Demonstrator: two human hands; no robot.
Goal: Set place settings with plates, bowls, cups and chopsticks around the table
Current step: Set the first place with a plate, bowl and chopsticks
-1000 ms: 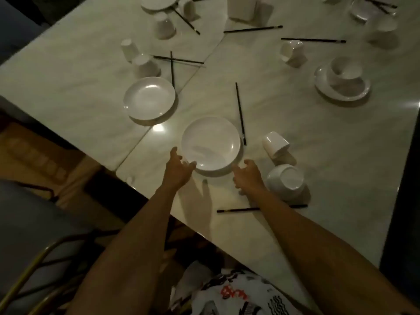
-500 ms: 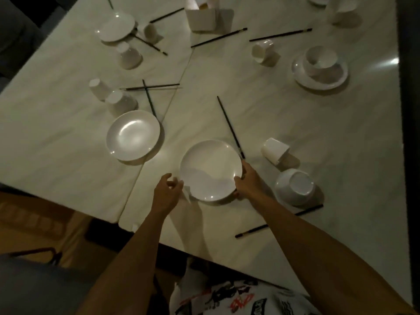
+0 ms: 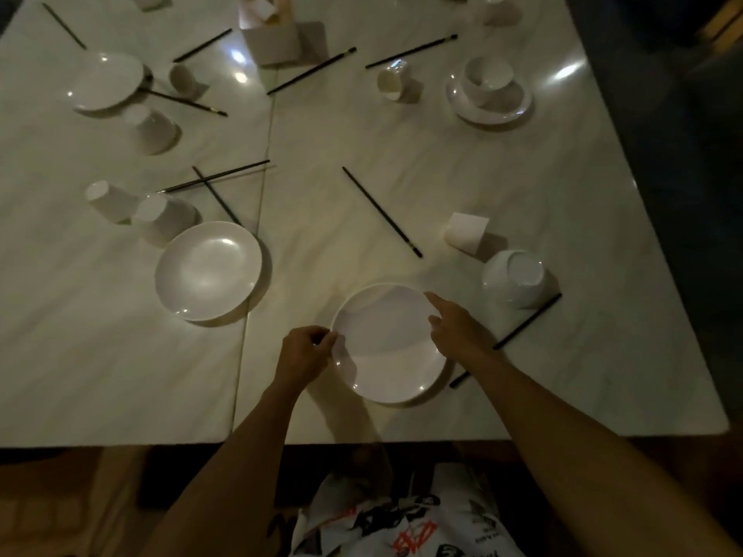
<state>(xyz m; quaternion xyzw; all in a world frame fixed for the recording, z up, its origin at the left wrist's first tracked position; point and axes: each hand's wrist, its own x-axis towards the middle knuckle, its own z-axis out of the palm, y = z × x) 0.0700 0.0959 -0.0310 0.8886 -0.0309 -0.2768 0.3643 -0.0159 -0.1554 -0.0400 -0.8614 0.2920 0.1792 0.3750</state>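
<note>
Your left hand (image 3: 305,351), fingers curled, pinches the plate (image 3: 386,347) at its left rim; your right hand (image 3: 456,329) grips the right rim, forefinger outstretched.

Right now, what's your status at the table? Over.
Holding plate by the rim, left hand and right hand. Near the table edge. One chopstick close by, under the right forearm.

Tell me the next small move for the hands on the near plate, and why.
Probably set the near plate down flat and release. The left hand and right hand hold its rim near the table's front edge; a chopstick lies just right, so keep clear.
</note>
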